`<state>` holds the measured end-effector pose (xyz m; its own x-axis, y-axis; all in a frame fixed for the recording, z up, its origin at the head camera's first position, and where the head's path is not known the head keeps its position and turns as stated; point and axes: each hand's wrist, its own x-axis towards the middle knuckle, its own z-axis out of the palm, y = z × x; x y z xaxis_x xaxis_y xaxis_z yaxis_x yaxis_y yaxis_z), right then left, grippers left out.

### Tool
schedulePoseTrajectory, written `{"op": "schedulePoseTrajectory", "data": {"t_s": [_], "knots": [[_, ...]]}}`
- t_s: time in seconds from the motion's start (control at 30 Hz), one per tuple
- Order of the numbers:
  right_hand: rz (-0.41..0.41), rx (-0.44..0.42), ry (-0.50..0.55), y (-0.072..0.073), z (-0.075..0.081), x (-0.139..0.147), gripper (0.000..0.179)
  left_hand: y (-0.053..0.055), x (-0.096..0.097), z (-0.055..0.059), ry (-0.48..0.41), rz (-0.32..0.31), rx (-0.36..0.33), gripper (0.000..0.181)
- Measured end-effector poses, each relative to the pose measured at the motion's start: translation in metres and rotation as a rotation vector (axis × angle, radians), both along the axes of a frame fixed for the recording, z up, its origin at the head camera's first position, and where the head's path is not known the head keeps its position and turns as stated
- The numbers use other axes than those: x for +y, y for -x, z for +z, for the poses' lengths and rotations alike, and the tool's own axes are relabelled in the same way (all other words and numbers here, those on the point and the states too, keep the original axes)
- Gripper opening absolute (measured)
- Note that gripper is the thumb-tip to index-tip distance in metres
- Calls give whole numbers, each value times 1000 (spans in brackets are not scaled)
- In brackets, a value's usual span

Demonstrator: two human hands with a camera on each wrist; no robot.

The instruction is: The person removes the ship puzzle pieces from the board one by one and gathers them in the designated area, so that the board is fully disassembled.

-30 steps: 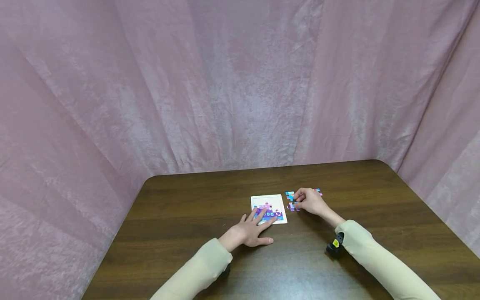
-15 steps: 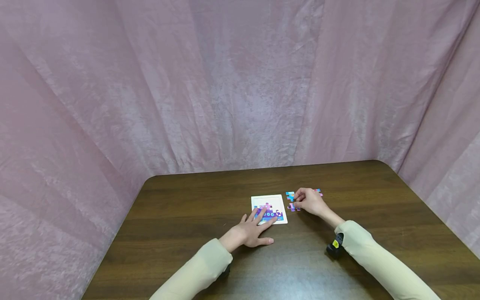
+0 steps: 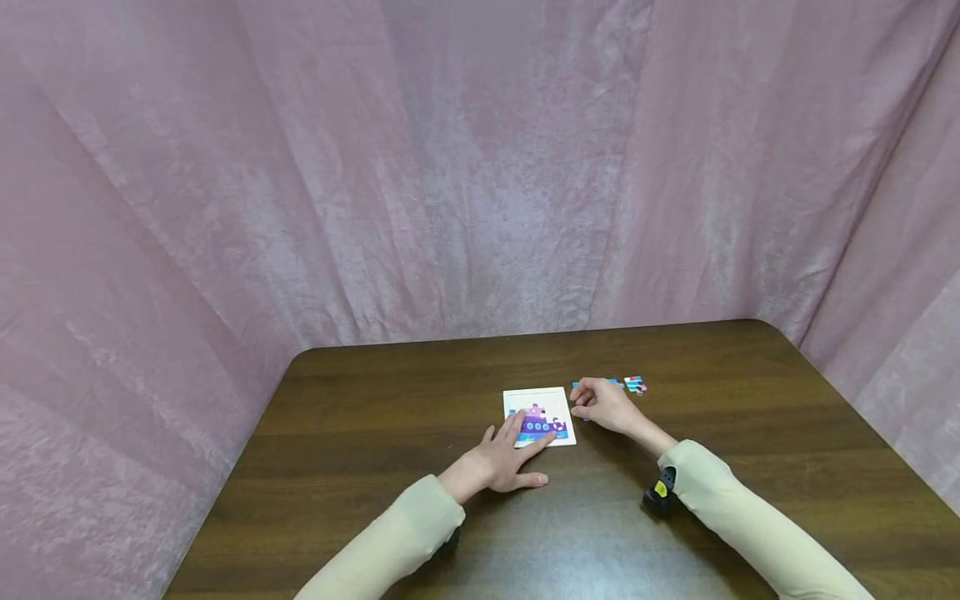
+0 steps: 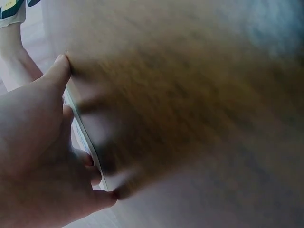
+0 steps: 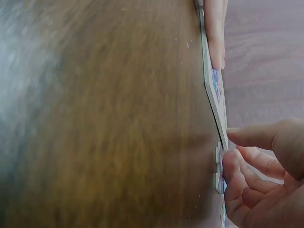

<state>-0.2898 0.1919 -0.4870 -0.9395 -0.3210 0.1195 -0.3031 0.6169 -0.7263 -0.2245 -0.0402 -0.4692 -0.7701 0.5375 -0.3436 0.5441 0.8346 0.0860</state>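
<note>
Puzzle board [image 3: 555, 403], left hand [image 3: 501, 462] spread on it, right hand [image 3: 607, 406] curled beside, its grip unclear

"What is being hidden in the head view's centre?"
"The puzzle board [image 3: 557, 399] is being covered at its lower left by the left hand [image 3: 497, 464]."
"And just right?"
"Puzzle pieces [image 3: 617, 382] are being partly covered by the right hand [image 3: 606, 407]; its grip is being obscured."

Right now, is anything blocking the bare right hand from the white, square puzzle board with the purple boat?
Nothing visible stands between the right hand and the right edge of the white puzzle board. The left hand lies over its lower part, but the top is uncovered.
</note>
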Motion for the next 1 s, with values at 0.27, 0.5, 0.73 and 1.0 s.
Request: {"op": "schedulePoseTrajectory", "data": {"t_s": [0.27, 0.5, 0.73, 1.0], "knots": [[42, 61, -52, 1, -1, -10, 10, -1, 0, -1, 7, -7, 8, 69], [73, 94, -54, 1, 5, -20, 8, 0, 0, -2, 7, -6, 20, 69], [99, 85, -84, 1, 6, -27, 9, -1, 0, -3, 6, -14, 28, 69], [108, 51, -126, 3, 7, -34, 17, -2, -1, -1, 2, -8, 21, 69]]}}
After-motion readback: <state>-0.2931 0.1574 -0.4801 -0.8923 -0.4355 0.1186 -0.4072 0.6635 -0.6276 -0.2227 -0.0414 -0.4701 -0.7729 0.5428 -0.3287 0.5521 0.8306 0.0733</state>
